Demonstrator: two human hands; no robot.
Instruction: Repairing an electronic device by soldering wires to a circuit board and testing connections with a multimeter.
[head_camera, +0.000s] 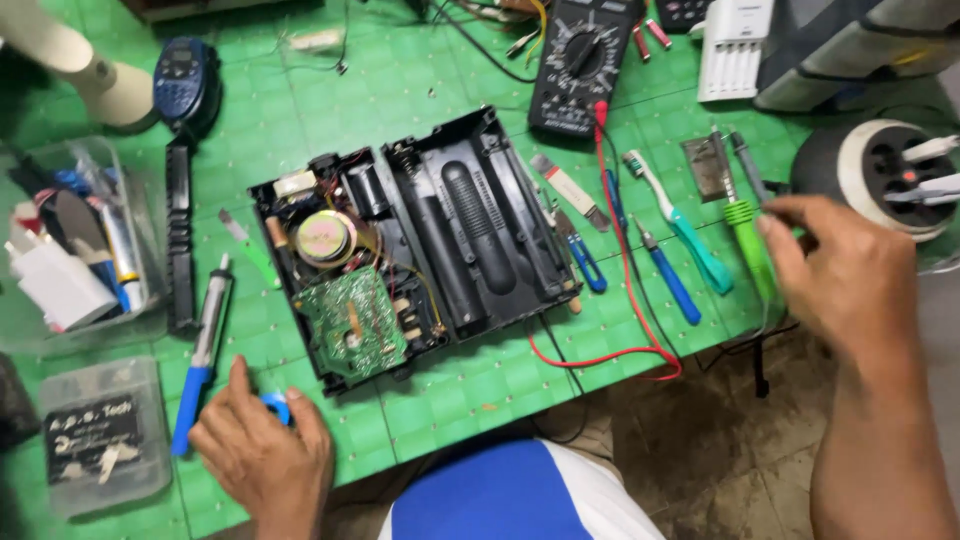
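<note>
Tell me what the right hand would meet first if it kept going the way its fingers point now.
The right hand points left across the green mat. Its fingertips are already at the green-handled tool, so that comes first; beyond it lies the teal toothbrush. Whether the fingers touch the tool yet is unclear.

Small blue object (277, 405) mostly hidden under left hand (262, 450), green-handled tool (747, 235) partly covered by right hand's (845, 275) blurred fingertips, multimeter (585, 60) beyond it cut by top edge.
</note>
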